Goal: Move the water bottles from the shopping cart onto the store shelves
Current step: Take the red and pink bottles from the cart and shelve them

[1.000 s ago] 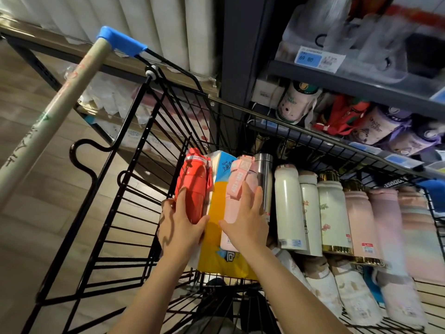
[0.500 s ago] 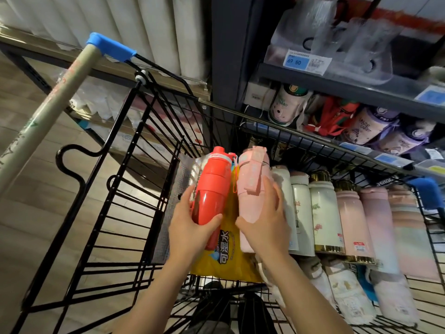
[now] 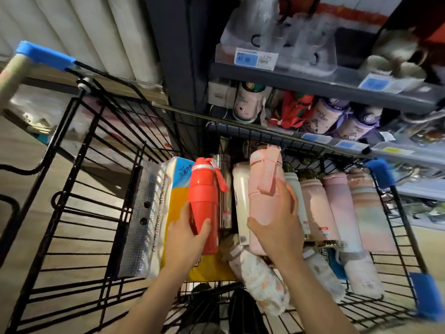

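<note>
We are lifting two bottles above the shopping cart, left hand gripping the red bottle, right hand gripping the pink bottle, likely heading next for the shelf behind the cart.

— Where are my hands sitting?

— Both inside the shopping cart. My left hand grips the lower part of one bottle, and my right hand grips another bottle to its right.

— What's between them?

— A steel flask and a slim bottle, side by side. A wrapped pack stands left of my left-hand bottle, against the cart's side.

— And to the right?

— A row of bottles lies side by side, reaching the cart's right wall. More bottles lie nearer me, under that row.

— Beyond the cart?

— The store shelves, just behind its far rim, with bottles on the lower one.
</note>
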Action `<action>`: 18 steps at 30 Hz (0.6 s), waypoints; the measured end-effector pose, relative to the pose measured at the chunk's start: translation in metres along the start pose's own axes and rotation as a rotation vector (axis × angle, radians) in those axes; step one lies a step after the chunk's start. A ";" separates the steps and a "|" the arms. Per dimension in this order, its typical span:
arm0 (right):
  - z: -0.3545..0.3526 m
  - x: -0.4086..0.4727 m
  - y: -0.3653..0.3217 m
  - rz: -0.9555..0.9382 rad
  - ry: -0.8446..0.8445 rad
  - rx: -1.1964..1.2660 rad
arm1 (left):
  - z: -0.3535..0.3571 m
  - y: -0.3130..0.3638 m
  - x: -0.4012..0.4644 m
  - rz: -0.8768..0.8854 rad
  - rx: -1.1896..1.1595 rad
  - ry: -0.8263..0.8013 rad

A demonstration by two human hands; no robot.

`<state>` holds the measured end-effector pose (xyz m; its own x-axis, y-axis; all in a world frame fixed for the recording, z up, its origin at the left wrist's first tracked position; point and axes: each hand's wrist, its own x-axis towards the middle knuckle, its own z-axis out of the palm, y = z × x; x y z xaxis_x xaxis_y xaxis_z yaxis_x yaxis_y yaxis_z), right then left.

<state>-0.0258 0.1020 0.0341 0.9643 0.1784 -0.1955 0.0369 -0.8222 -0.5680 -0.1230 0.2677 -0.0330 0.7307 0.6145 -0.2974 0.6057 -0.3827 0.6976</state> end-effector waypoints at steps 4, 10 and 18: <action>-0.004 -0.004 0.009 0.009 0.001 0.019 | 0.001 -0.002 -0.001 -0.005 0.143 0.013; -0.012 -0.010 0.013 0.006 0.016 0.013 | -0.001 0.015 0.003 0.064 0.332 0.059; -0.023 -0.027 0.020 0.021 0.036 -0.072 | 0.014 0.018 0.008 0.094 0.476 0.025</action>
<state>-0.0447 0.0687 0.0465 0.9739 0.1419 -0.1774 0.0338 -0.8625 -0.5049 -0.1016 0.2564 -0.0319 0.7851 0.5762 -0.2272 0.6182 -0.7070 0.3435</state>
